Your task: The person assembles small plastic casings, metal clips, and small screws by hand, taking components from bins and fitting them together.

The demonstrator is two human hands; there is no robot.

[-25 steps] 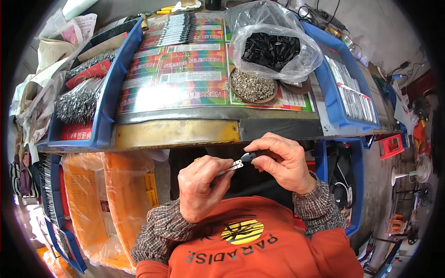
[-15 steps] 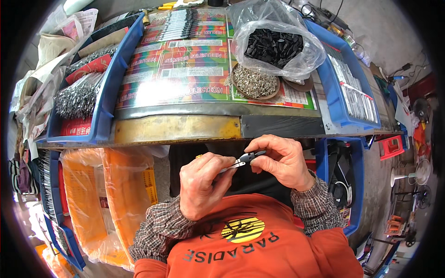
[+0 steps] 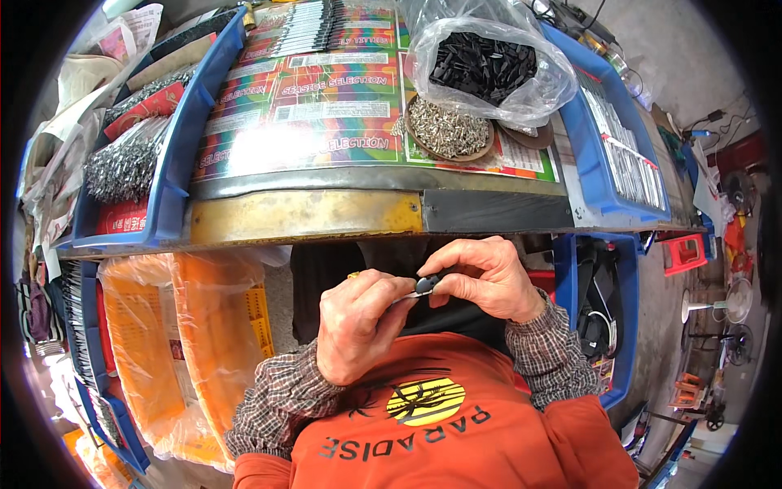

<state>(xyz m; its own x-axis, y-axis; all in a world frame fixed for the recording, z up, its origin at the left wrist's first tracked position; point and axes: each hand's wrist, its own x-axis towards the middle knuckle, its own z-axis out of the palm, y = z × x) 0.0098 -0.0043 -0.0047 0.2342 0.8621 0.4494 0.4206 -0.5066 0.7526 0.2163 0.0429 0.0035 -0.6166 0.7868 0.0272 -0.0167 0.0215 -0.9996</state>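
Note:
In front of my chest, just off the table's near edge, both hands meet over a small part. My left hand (image 3: 358,326) is closed, pinching a thin silver metal strip (image 3: 406,297) between thumb and forefinger. At the strip's end is a small black piece (image 3: 426,284), and the fingers of my right hand (image 3: 486,281) are closed on it. Fingers hide much of both. Beyond, on the table, an open clear plastic bag (image 3: 542,96) holds many black plastic pieces (image 3: 481,65). A round dish (image 3: 472,156) of tiny metal pins (image 3: 448,126) stands in front of the bag.
A blue tray (image 3: 181,143) with bundled metal strips (image 3: 126,167) stands at the table's left. Another blue tray (image 3: 599,183) with silver strips is at the right. Black-and-silver pieces (image 3: 305,28) lie in a row at the back. Plastic-lined orange crates (image 3: 204,326) stand below left.
The black piece has turned between my fingers, so the strip's dotted face no longer shows. My right hand has shifted slightly left, nearer my left hand.

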